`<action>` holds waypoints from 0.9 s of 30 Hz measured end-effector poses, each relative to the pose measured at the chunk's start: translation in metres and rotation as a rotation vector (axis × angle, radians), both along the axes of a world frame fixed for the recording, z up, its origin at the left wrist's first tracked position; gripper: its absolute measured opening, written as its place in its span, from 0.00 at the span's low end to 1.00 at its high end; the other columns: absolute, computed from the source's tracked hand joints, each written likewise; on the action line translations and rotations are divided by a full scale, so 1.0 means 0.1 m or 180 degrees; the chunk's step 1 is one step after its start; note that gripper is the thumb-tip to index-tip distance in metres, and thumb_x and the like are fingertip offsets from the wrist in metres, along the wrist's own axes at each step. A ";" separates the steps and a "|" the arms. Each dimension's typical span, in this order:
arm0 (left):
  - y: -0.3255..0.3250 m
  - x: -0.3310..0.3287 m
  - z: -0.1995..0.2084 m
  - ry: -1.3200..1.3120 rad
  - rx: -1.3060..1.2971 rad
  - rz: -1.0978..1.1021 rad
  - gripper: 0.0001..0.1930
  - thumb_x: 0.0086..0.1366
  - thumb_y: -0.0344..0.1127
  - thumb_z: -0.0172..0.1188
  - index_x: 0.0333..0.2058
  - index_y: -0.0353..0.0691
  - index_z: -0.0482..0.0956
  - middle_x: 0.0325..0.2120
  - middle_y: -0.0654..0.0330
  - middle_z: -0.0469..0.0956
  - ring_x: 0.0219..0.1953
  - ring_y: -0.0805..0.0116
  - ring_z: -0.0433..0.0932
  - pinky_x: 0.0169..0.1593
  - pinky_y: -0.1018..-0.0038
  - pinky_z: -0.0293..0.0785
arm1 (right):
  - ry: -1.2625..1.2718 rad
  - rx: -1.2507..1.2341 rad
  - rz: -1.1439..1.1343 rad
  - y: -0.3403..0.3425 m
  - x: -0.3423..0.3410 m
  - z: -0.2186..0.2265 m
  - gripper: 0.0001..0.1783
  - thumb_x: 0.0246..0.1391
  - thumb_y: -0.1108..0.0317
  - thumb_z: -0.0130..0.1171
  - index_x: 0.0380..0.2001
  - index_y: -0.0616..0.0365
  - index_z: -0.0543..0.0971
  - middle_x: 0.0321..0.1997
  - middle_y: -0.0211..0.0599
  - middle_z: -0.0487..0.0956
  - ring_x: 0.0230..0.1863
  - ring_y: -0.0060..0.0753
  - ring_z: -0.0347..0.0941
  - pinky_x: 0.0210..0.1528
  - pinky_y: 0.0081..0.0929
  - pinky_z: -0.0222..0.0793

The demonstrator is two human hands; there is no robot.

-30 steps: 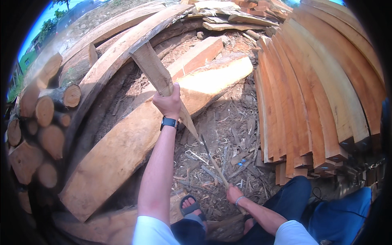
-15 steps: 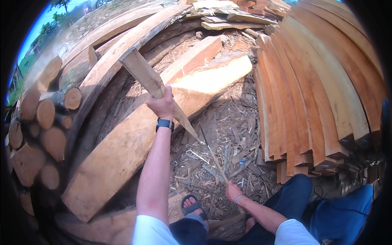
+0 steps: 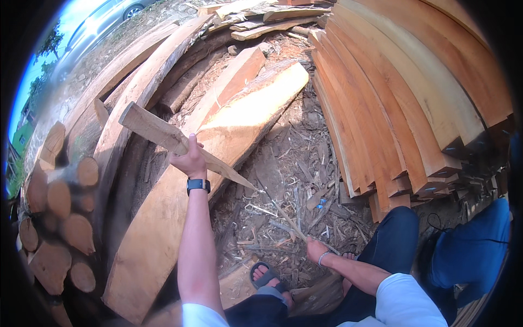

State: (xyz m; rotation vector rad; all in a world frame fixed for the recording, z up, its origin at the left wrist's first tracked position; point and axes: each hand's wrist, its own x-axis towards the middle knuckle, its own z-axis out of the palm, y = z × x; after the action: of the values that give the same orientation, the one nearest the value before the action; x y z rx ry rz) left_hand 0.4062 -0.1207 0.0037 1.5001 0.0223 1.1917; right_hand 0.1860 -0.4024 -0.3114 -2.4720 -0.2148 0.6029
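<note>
My left hand [image 3: 189,159] is closed round the middle of a wooden stake [image 3: 150,126]. The stake is thick and blunt at its upper left end and tapers to a point at its lower right. My right hand [image 3: 317,250], low and to the right, grips the rear end of a long, thin tool [image 3: 284,214] with a pale stick-like shaft. Its far end is narrow and lies at the stake's point; whether they touch I cannot tell. Beneath the stake lies a large hewn timber slab [image 3: 163,218], sunlit at its far end.
Sawn beams [image 3: 376,125] are stacked at the right. Cut logs [image 3: 59,199] are piled at the left, beside long timbers [image 3: 136,90]. Bark and wood chips [image 3: 294,158] litter the ground. Another person's blue-trousered leg [image 3: 468,250] is at the lower right. A silver car [image 3: 101,27] stands far left.
The stake has tilted flatter, its thick end dropping down and left with my left hand. The tool's far end now lies nearer the stake's point. The whole view has shifted.
</note>
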 end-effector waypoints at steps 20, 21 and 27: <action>0.15 -0.01 -0.06 0.0000 -0.0298 -0.0340 0.12 0.55 0.28 0.62 0.34 0.25 0.71 0.21 0.54 0.75 0.17 0.69 0.75 0.23 0.73 0.76 | 0.0311 0.0063 0.0198 -0.11 0.06 0.08 0.17 0.50 0.77 0.49 0.44 0.71 0.65 0.33 0.63 0.78 0.39 0.60 0.77 0.41 0.49 0.73; 0.19 -0.02 -0.07 0.0049 -0.0242 -0.0348 0.11 0.55 0.27 0.61 0.33 0.25 0.72 0.21 0.55 0.75 0.18 0.69 0.75 0.24 0.74 0.76 | 0.0244 0.0143 0.0141 -0.07 0.04 0.09 0.17 0.49 0.77 0.49 0.44 0.71 0.65 0.32 0.63 0.78 0.38 0.61 0.77 0.40 0.49 0.73; 0.15 -0.05 -0.05 0.0063 -0.0366 -0.0284 0.09 0.56 0.27 0.61 0.31 0.28 0.72 0.19 0.57 0.75 0.17 0.69 0.74 0.25 0.73 0.74 | 0.0291 -0.0030 0.0253 -0.14 -0.01 0.00 0.18 0.53 0.78 0.45 0.49 0.70 0.65 0.35 0.61 0.78 0.39 0.56 0.78 0.41 0.47 0.73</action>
State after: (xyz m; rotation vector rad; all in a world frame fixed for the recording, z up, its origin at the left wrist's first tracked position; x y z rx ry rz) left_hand 0.4016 -0.1053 -0.0017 1.3980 0.0361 1.0863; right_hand 0.1853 -0.4159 -0.3115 -2.4475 -0.2761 0.7504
